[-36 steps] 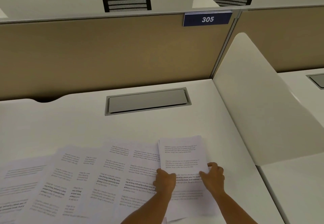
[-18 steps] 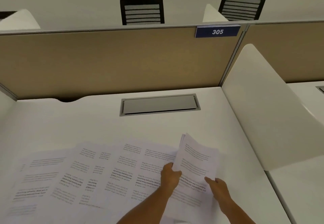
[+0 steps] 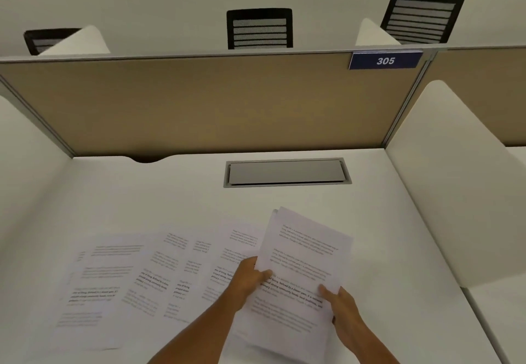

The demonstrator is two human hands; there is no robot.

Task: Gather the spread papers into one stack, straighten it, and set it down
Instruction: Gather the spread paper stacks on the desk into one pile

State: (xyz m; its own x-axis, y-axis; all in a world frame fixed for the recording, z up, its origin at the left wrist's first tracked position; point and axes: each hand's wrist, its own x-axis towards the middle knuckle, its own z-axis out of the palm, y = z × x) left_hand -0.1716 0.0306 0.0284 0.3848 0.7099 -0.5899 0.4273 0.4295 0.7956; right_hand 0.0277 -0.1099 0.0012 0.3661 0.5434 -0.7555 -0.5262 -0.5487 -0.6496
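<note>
Both hands hold a thin stack of white printed sheets (image 3: 306, 252), tilted, far end raised off the white desk (image 3: 176, 193). Left hand (image 3: 248, 279) grips its left edge; right hand (image 3: 340, 304) pinches the near right edge (thumb on top). More overlapping printed white sheets (image 3: 136, 278) lie spread flat to the left. A grey rectangular cable hatch (image 3: 287, 172) sits beyond, below a tan partition panel (image 3: 199, 101).

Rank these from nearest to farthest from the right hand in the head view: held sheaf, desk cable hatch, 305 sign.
1. held sheaf: in the right hand itself.
2. desk cable hatch: farther back on the desk, centre.
3. 305 sign: atop the partition, far right.
</note>
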